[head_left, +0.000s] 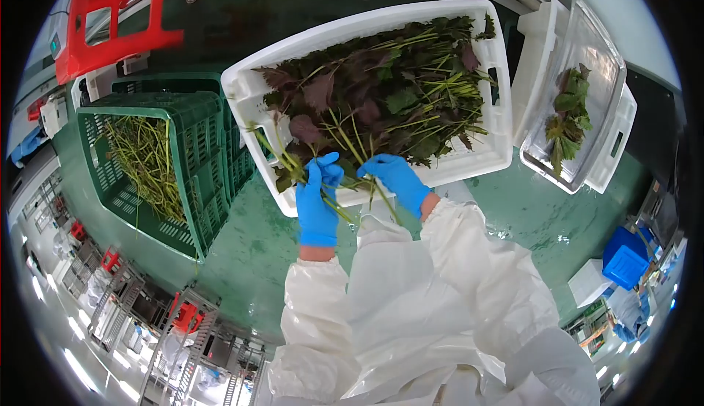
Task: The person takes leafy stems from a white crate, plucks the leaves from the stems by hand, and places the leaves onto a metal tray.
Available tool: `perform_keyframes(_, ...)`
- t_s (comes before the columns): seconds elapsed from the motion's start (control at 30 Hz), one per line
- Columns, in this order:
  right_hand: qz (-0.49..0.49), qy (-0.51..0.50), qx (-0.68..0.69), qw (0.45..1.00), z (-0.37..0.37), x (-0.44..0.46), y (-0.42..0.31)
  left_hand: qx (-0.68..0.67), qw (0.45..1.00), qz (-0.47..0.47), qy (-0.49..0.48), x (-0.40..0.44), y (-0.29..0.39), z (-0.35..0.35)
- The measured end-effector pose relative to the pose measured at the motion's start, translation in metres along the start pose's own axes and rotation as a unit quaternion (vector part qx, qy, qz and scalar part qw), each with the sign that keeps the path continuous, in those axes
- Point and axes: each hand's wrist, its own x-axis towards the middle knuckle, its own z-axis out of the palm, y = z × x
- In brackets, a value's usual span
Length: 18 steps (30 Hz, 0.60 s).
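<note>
Leafy stems (433,105), too many to count, heaped in one white tub (500,146). Left hand (317,204) closed on a few stems; right hand (400,179) pinches others, fingertips nearly together, at tub's near edge. Far less sits apart: one small leaf pile (568,113) on one metal tray (598,36). Stalks (150,164) in one of two green crates (188,131).

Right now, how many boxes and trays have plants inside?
3: the big white tub in the middle, the green crate on the left, and the metal tray on the right. Some may be hidden in the faraway background.
</note>
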Motion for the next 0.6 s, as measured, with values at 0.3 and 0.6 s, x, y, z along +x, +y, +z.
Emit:
perform_keyframes(0.3, -0.302, 0.241, -0.327, 0.863, 0.016, -0.045, -0.022, 0.136, 0.990, -0.018, 0.040, -0.013, -0.002, 0.022)
perform_keyframes(0.6, -0.312, 0.207, 0.040, 0.926, 0.000, -0.086, -0.066, -0.135, 0.981, -0.087, -0.106, 0.035, -0.016, 0.036)
